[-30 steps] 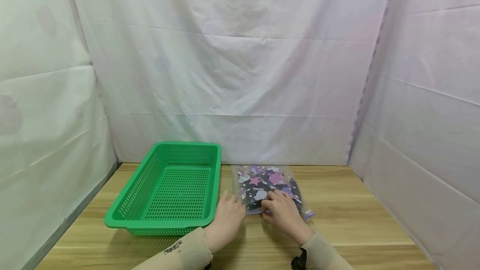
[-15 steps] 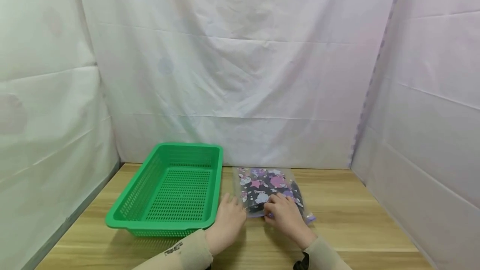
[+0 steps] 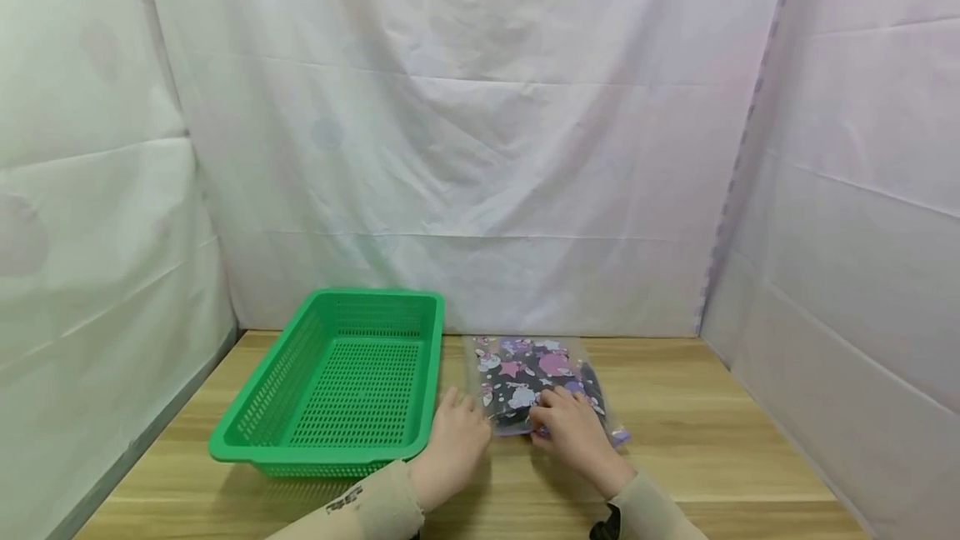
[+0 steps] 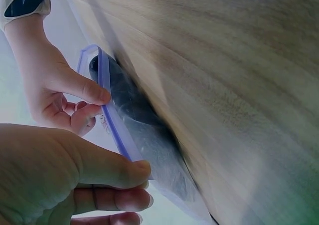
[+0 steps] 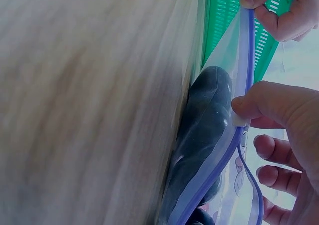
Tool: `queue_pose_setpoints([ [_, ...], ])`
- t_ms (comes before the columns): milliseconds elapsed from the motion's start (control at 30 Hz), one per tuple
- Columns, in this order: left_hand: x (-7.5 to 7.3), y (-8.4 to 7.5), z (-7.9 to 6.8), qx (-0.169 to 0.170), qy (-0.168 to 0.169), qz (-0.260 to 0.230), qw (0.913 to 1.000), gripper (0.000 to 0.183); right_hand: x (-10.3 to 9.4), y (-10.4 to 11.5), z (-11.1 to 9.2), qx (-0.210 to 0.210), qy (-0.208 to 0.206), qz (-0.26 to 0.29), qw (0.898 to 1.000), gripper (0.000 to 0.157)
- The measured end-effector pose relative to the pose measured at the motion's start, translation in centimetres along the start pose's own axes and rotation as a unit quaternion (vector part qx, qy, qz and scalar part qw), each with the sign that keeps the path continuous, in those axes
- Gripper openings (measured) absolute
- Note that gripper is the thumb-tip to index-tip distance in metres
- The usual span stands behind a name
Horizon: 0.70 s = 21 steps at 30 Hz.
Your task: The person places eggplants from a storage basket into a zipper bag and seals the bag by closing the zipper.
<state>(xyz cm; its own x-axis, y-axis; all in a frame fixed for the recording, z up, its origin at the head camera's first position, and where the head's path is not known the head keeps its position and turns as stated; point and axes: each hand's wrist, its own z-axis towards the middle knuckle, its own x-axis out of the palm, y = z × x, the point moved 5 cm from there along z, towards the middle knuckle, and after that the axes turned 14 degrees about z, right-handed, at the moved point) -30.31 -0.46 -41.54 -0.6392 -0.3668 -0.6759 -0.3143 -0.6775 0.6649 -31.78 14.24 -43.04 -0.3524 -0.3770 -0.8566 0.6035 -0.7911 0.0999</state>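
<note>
A clear zip bag (image 3: 480,373) with a purple zip edge lies on the table right of the green basket. Inside is a dark, folded, soft-looking item (image 3: 536,365) printed with pink stars and white and purple figures. My left hand (image 3: 453,440) pinches the zip edge near its left corner, thumb on top in the left wrist view. Farther along that edge, my right hand (image 3: 573,432) pinches at the whitish slider (image 5: 240,120) between thumb and index finger. Beyond the slider, toward the right end, the two purple zip strips (image 5: 253,185) stand apart.
A green perforated plastic basket (image 3: 438,357) with nothing in it stands left of the bag, close to my left hand. Wood-grain table (image 3: 697,432) extends to the right. White cloth hangings (image 3: 480,148) rise behind and at both sides.
The head view has shifted slightly. Both hands keep their hold on the zip edge, with hardly any visible movement of hands or bag.
</note>
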Motion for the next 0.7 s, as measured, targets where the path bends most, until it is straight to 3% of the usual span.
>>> queue_pose_setpoints([
  [167,0.21,-0.08,-0.16,0.002,-0.004,0.005,1.0000,0.007,0.08,-0.07,-0.08,-0.006,-0.002,0.001,1.000,0.018],
  [433,0.09,-0.02,-0.08,-0.006,-0.040,0.011,0.9991,0.006,0.03,-0.48,-0.07,-0.006,-0.002,-0.004,1.000,0.019],
  [700,0.01,0.00,-0.10,-0.007,-0.039,0.009,0.9992,0.007,-0.13,-0.66,-0.22,-0.010,-0.004,-0.004,1.000,0.023],
])
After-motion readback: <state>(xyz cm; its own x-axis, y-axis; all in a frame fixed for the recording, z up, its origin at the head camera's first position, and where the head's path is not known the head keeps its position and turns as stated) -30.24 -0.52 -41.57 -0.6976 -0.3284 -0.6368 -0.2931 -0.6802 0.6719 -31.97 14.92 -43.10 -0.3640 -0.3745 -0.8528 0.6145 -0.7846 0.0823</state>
